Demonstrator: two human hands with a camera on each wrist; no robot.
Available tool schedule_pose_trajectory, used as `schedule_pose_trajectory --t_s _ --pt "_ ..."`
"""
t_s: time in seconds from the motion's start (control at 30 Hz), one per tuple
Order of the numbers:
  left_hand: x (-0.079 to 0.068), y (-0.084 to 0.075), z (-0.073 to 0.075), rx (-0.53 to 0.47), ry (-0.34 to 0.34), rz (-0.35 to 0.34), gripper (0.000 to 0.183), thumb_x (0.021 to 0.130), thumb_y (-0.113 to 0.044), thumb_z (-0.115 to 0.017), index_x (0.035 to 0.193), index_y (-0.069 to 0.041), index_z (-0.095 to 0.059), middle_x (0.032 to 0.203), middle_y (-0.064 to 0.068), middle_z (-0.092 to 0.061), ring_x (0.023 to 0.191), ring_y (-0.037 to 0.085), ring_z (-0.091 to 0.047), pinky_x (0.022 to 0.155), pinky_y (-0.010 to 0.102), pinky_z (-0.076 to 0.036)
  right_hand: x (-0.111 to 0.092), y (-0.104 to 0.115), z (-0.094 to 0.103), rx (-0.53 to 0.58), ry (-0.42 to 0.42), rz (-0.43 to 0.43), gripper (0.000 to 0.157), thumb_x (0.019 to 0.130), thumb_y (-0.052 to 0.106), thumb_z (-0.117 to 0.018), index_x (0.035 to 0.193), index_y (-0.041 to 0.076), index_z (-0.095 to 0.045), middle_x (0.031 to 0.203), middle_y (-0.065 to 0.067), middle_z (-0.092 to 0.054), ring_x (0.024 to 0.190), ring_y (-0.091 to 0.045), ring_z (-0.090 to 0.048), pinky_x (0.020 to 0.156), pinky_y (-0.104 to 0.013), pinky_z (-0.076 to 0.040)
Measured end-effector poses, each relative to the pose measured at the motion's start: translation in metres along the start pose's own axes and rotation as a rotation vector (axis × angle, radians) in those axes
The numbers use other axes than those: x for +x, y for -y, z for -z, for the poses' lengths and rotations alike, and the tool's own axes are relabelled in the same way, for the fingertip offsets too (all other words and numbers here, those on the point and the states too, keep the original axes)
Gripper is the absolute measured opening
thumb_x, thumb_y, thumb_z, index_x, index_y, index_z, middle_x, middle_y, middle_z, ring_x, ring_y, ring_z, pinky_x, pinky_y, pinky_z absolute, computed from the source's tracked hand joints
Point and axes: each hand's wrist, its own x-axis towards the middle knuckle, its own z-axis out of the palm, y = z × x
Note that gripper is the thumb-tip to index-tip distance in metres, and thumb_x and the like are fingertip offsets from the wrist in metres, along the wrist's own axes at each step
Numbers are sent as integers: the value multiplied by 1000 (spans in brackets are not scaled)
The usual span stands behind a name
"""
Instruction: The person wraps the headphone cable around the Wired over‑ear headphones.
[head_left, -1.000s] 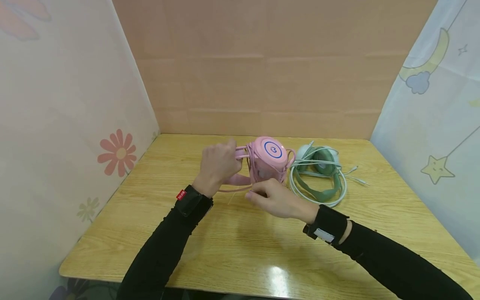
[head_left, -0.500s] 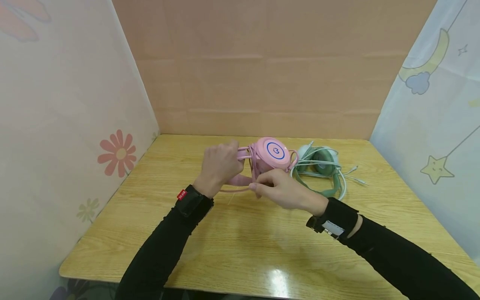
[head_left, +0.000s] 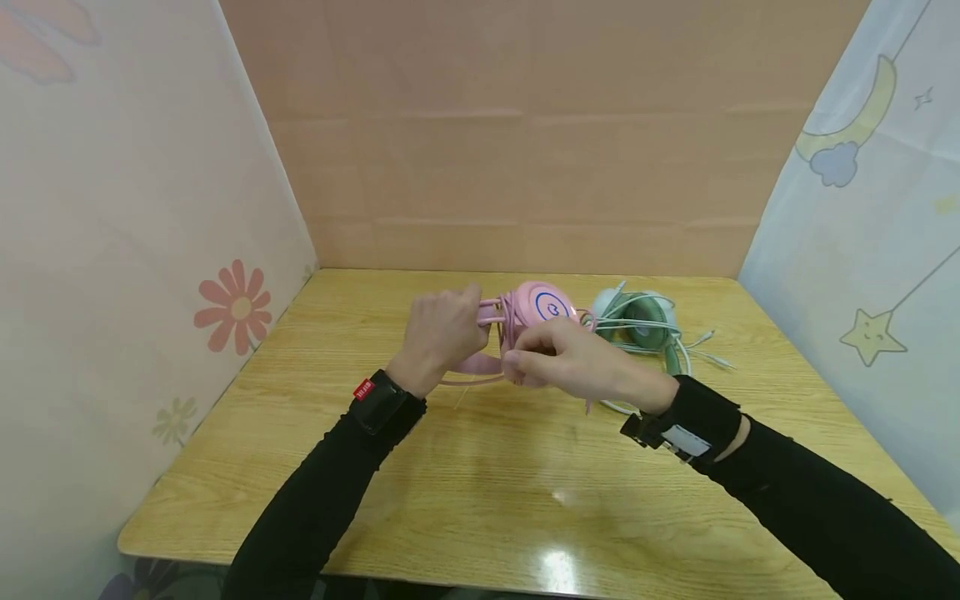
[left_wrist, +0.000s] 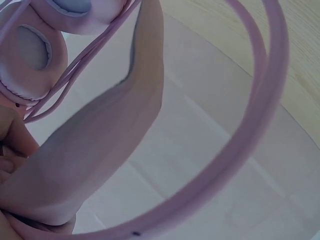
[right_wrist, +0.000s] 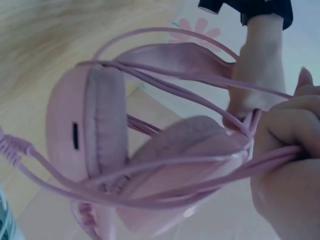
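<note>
Pink over-ear headphones (head_left: pixel 534 302) are held up over the middle of the table, their own pink cable looped round the earcups. My left hand (head_left: pixel 442 333) grips the headband, whose wide inner strap (left_wrist: pixel 110 135) and thin outer tubes (left_wrist: pixel 260 115) show in the left wrist view. My right hand (head_left: pixel 566 358) is in front of the nearer earcup. Its thumb and curled fingers pinch strands of the pink cable (right_wrist: pixel 270 162). The right wrist view shows both cushioned earcups (right_wrist: pixel 110 120) with cable strands crossing them. The left fingertips are hidden in the head view.
Green headphones (head_left: pixel 651 329) with a bundled white cable (head_left: pixel 686 354) lie on the wooden table (head_left: pixel 420 500) just right of the pink pair. A brown panel (head_left: pixel 517 150) stands behind the table, with patterned sheets at both sides.
My right hand has moved slightly right and up with the cable, now covering part of the earcup. The pink headphones have shifted slightly right. My left hand keeps its grip almost in place.
</note>
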Motion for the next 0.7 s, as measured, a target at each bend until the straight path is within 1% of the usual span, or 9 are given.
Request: schedule_pose_trajectory --t_s 0.1,0.2,0.23,0.37,0.47,0.57,0.7 --pt "-1 0 -1 -6 7 -3 24 75 -7 -69 71 -12 -47 55 -5 -30 44 9 -26 43 23 -20 1 4 5 -31 7 21 24 100 17 -57 83 14 -74 77 5 -67 71 -14 -58 65 -26 -48" --pt "-2 0 -1 -18 5 -7 24 74 -7 -70 70 -12 -46 55 -5 -31 45 9 -26 43 23 -20 2 7 9 -64 6 29 26 101 19 -56 82 20 -75 79 8 -70 75 -14 -59 66 -26 -49" --pt "-2 0 -1 -22 2 -8 24 74 -7 -70 70 -12 -46 55 -5 -31 45 9 -27 43 23 -20 2 8 10 -77 2 28 26 100 19 -57 82 20 -75 79 7 -70 76 -14 -58 66 -26 -48" --pt "-2 -1 -1 -26 -4 -16 24 74 -8 -70 70 -12 -46 55 -5 -31 45 8 -27 43 23 -20 2 10 15 -137 -16 23 23 99 14 -60 78 16 -71 69 6 -59 68 -13 -50 60 -26 -42" --pt "-3 -3 -1 -17 -1 -28 23 75 -9 -70 71 -12 -48 55 -6 -29 45 8 -26 43 23 -20 2 12 20 -223 -39 37 20 95 11 -63 76 14 -68 66 8 -51 66 -12 -46 58 -27 -38" --pt "-2 -5 0 -21 3 -41 21 76 -10 -70 71 -11 -49 56 -6 -29 45 8 -26 43 23 -19 4 14 24 -291 -46 55 20 94 11 -65 75 14 -67 67 8 -52 66 -12 -47 58 -27 -39" --pt "-2 -7 0 -42 4 -54 21 78 -10 -70 71 -11 -50 56 -6 -28 45 8 -26 44 23 -18 5 16 30 -320 -26 71 21 94 10 -67 74 14 -65 67 8 -49 59 -8 -43 52 -25 -35"
